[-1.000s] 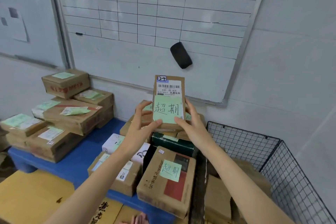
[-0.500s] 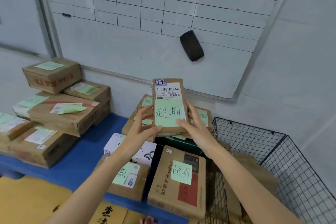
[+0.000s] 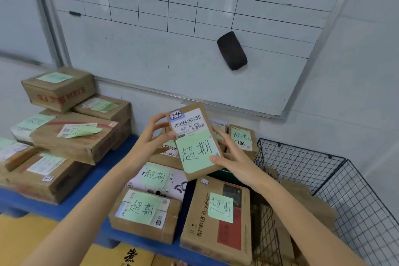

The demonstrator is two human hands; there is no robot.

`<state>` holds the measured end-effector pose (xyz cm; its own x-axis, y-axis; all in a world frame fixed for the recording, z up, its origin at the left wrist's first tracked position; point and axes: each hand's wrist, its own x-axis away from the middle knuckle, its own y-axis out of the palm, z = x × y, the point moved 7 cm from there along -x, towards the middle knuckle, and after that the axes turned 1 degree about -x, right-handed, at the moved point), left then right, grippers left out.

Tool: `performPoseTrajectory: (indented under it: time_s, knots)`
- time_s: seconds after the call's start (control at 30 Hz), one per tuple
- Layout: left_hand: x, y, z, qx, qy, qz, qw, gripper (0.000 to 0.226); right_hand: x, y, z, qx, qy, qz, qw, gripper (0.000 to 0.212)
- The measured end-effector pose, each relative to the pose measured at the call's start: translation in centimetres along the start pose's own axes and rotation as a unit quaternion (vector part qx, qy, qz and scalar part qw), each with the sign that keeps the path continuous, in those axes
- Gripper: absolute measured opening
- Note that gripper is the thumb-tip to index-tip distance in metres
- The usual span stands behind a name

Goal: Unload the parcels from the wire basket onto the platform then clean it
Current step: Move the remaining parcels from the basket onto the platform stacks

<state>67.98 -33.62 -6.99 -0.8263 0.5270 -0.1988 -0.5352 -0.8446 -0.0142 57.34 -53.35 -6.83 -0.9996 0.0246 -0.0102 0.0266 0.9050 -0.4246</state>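
- Head view: I hold the small flat cardboard parcel tilted at centre, above the boxes stacked on the blue platform. The wire basket sits at 4 o'clock.
- My left hand pinches its left edge and my right hand its right edge.
- It seems light and stiff, so holding the long edges suits it.

wall: pale grey | whiteboard: gridded, wall-mounted | eraser: black, on whiteboard

flat cardboard parcel tilted, green note
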Motion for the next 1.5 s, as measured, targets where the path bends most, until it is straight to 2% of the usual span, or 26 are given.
performPoseTrajectory:
  time_s: [0.23, 0.4, 0.6, 0.73, 0.87, 1.07, 1.3, 1.4, 1.5]
  knots:
    - [-0.3, -1.3, -2.3, -0.013, -0.058, -0.024, 0.998, 0.058, 0.2, -0.7, 0.5, 0.042, -0.003, -0.029, 0.999, 0.070]
    - [0.5, -1.1, -3.2, -0.029, -0.082, -0.056, 0.995, 0.040, 0.1, -0.6, 1.4, 0.062, -0.005, -0.047, 0.997, 0.069]
    - [1.4, -2.2, -3.8, -0.059, -0.091, -0.062, 0.992, 0.058, -0.9, -0.5, 1.7, 0.063, -0.009, -0.046, 0.997, 0.065]
    - [1.8, -3.1, -5.3, -0.036, -0.084, 0.006, 0.996, 0.058, -2.2, -0.1, 2.1, 0.066, 0.006, -0.044, 0.997, 0.059]
    - [2.0, -4.5, -7.9, 0.004, -0.113, 0.086, 0.990, 0.064, -3.1, -0.1, 2.2, 0.107, 0.005, -0.009, 0.994, 0.049]
    - [1.4, -7.5, -11.6, 0.023, -0.161, 0.171, 0.972, 0.039, -3.3, -0.9, 2.6, 0.196, -0.010, 0.050, 0.979, 0.051]
    - [-0.4, -7.9, -14.5, 0.033, -0.245, 0.207, 0.947, 0.038, -3.9, -1.0, 4.3, 0.223, 0.011, 0.040, 0.974, 0.052]
    - [-1.8, -8.1, -14.9, 0.012, -0.246, 0.208, 0.947, 0.039, -4.1, -1.3, 4.7, 0.228, 0.017, 0.041, 0.973, 0.052]
    - [-2.8, -8.3, -14.3, -0.058, -0.220, 0.214, 0.950, 0.038, -4.3, -1.8, 4.8, 0.235, 0.021, 0.046, 0.971, 0.051]
